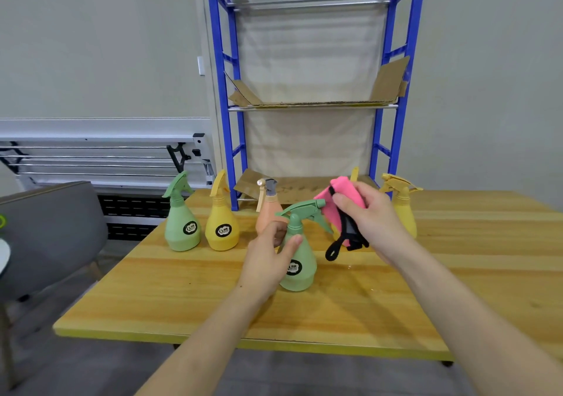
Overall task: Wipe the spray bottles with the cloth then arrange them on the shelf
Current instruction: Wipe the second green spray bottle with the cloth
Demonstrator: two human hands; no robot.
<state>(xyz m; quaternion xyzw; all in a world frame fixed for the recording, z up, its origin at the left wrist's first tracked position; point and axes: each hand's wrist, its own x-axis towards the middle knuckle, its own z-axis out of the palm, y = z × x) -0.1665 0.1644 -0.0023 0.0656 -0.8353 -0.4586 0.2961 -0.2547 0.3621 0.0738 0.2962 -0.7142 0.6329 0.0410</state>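
My left hand grips a green spray bottle by its neck, upright, at the middle of the wooden table. My right hand holds a pink cloth with a black edge and strap just right of the bottle's trigger head. Behind stand a second green bottle, a yellow bottle, an orange bottle partly hidden by my left hand, and another yellow bottle behind my right hand. The blue shelf rises at the table's far edge.
Cardboard sheets line the shelf's levels. A grey chair stands to the left of the table. A white folded rack leans along the wall at the left.
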